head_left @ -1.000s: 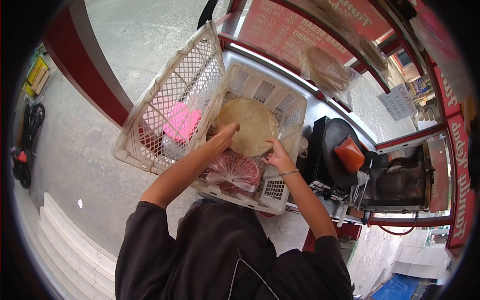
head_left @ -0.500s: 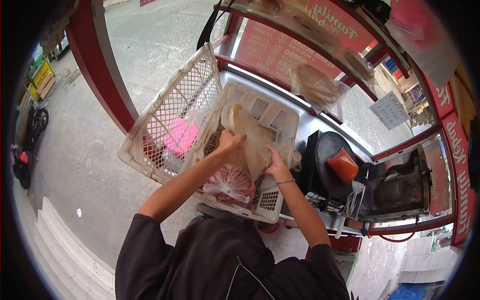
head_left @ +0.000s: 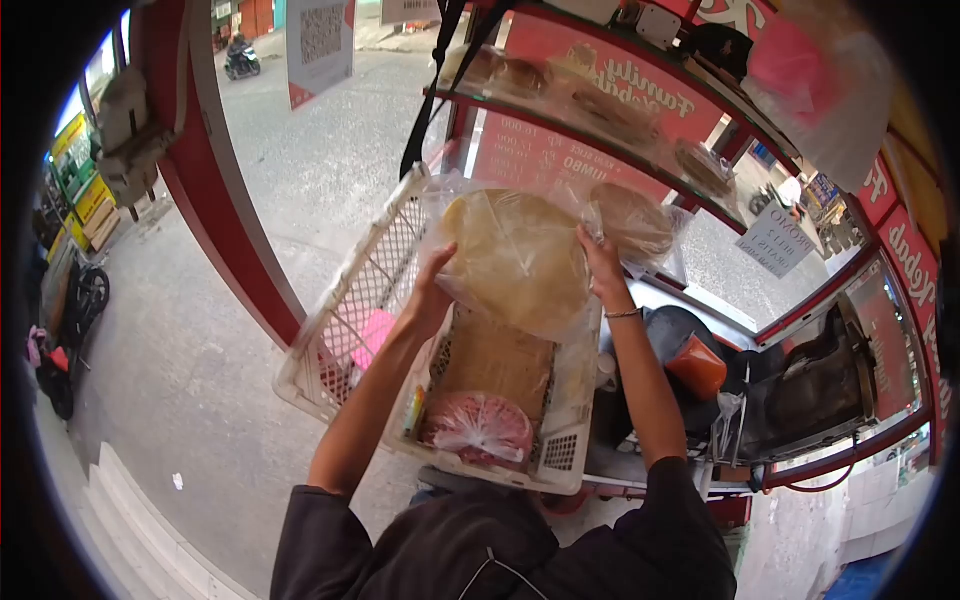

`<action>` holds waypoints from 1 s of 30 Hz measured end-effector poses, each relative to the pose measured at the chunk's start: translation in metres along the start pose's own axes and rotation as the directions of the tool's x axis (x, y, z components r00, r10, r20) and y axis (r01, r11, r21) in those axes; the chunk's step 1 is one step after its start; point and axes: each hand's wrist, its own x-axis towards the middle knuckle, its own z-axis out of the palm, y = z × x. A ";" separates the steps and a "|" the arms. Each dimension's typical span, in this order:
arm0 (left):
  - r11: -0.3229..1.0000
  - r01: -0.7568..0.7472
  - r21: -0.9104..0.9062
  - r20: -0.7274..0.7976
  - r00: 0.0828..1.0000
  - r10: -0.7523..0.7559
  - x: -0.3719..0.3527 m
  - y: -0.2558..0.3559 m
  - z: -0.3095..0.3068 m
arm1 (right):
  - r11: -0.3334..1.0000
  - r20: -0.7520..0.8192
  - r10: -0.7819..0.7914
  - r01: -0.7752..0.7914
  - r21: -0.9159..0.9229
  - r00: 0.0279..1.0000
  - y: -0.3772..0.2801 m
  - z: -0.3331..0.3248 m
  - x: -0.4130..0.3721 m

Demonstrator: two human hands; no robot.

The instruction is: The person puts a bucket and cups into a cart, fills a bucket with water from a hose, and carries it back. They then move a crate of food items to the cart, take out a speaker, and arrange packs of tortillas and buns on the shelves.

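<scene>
My left hand and my right hand grip opposite edges of a clear plastic bag of round flatbreads. The pack is raised over a white plastic crate, tilted so its broad face shows. Inside that crate lie a brown cardboard sheet and a knotted clear bag of pinkish-red meat. Beyond my right hand, another bagged stack of flatbreads sits by the glass. Both hands have their fingers closed on the bag's rim, the fingertips partly hidden behind it.
A second crate with a pink bag adjoins on the left. To the right are a dark round griddle, a bag of orange sauce, tongs and a blackened grill box. A red post stands left.
Both hands have lifted the flatbread bag up and forward out of the crate, and it now faces me spread flat. The cardboard on the crate's floor has come into view. My head view has tilted up.
</scene>
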 end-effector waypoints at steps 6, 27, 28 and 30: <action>0.971 -0.138 0.197 -0.140 0.976 0.167 0.131 0.017 -0.001 | 0.990 0.000 -0.130 0.130 -0.059 0.992 -0.032 0.010 0.126; 0.700 -0.330 0.633 -0.364 0.671 0.646 0.205 -0.030 -0.037 | 0.521 -0.349 -0.247 -0.179 -0.835 0.904 0.028 0.087 0.114; 0.752 -0.322 0.576 -0.470 0.622 0.627 0.198 -0.033 -0.024 | 0.519 -0.355 -0.280 -0.170 -0.837 0.892 0.032 0.085 0.116; 0.866 -0.096 0.490 -0.570 0.717 0.402 0.187 -0.029 -0.005 | 0.484 -0.387 -0.217 -0.246 -0.840 0.896 0.036 0.084 0.125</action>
